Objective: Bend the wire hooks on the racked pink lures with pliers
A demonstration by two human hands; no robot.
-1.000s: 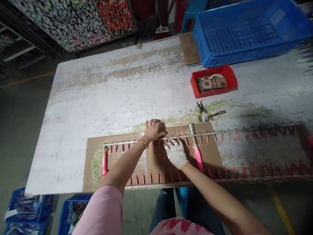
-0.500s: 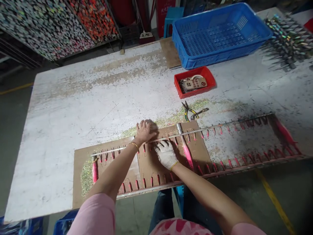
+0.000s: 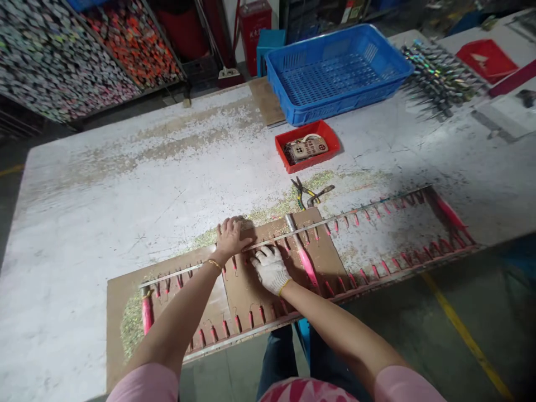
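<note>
A long frame with a thin metal upper rail (image 3: pixel 171 274) and rows of small pink pieces (image 3: pixel 238 324) lies over brown cardboard (image 3: pixel 121 279) at the table's front. My bare left hand (image 3: pixel 231 237) rests at the upper rail, fingers spread over the board's far edge. Just below that rail is my right hand (image 3: pixel 271 270) in a white glove, its fingers bent down at the small pieces; whatever its fingertips touch is hidden. To its right, a pink bar with a silver end (image 3: pixel 306 259) crosses the frame. Another pink bar (image 3: pixel 147 314) closes the left end.
Pliers (image 3: pixel 298 192) and a dark-handled tool (image 3: pixel 320 194) lie beyond the frame. Behind them are a red tray (image 3: pixel 310 163) holding a patterned phone-like object and a large blue basket (image 3: pixel 339 103). Dark, shiny pieces (image 3: pixel 444 78) are heaped at the back right. Flakes are scattered over the table (image 3: pixel 84 223).
The whole view has shifted, so the table's things appear further left and more of the right side shows. Both hands keep nearly the same places on the frame.
</note>
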